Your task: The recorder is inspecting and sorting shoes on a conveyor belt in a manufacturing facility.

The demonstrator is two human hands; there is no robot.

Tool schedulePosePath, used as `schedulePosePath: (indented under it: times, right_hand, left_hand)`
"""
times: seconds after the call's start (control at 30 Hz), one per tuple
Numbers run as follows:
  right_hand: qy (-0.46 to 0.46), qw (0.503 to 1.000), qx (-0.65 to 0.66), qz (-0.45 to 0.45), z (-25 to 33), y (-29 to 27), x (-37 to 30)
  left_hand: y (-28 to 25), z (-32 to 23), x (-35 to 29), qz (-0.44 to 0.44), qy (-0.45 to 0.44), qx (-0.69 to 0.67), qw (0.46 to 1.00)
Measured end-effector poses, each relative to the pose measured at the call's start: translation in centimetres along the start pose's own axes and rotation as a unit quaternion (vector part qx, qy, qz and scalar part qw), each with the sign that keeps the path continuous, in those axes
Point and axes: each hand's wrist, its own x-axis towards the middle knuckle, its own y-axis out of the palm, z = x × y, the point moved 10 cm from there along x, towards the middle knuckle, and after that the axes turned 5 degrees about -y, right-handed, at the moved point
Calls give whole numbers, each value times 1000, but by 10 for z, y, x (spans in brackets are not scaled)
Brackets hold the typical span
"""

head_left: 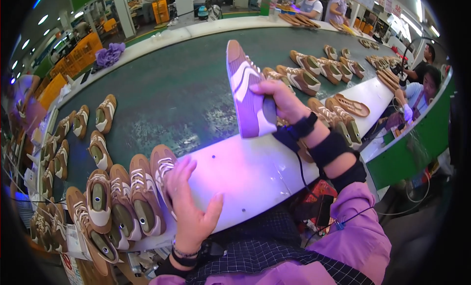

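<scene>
My right hand (284, 101) is closed around the heel and ankle part of a brown and white sneaker (243, 84), raised above the white work surface. Its toe points up and one side faces me. Down at the left, my left hand (189, 199) has its fingers and thumb apart. It is nearest to a brown sneaker with white laces (164, 167), the last of a row, and overlaps part of it. Whether the fingertips touch that shoe I cannot tell. More lace-up sneakers (142, 192) stand beside it, with one (99, 199) resting on top of others.
Beyond the white ledge (255, 172) runs a green conveyor belt (171, 89) carrying several sneakers at left and right. Loose soles (351, 105) lie on the right ledge. A co-worker (417, 96) sits at the right behind a green panel (417, 143). A cable hangs by my right wrist.
</scene>
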Motion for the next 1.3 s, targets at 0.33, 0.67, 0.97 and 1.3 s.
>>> schedulePosePath:
  times: [0.33, 0.67, 0.97, 1.3]
  right_hand:
    - [-129, 912, -378, -95, 10, 18, -147]
    - [-116, 638, -735, -199, 12, -64, -164]
    - [-258, 692, -662, -130, 26, -17, -181]
    - [104, 896, -426, 71, -62, -58, -131]
  left_hand:
    - [180, 0, 39, 189, -215, -706, 647]
    - [175, 55, 40, 180, -261, -788, 527]
    - [156, 85, 48, 154, -236, -767, 577]
    - [161, 89, 46, 205, -169, -793, 548]
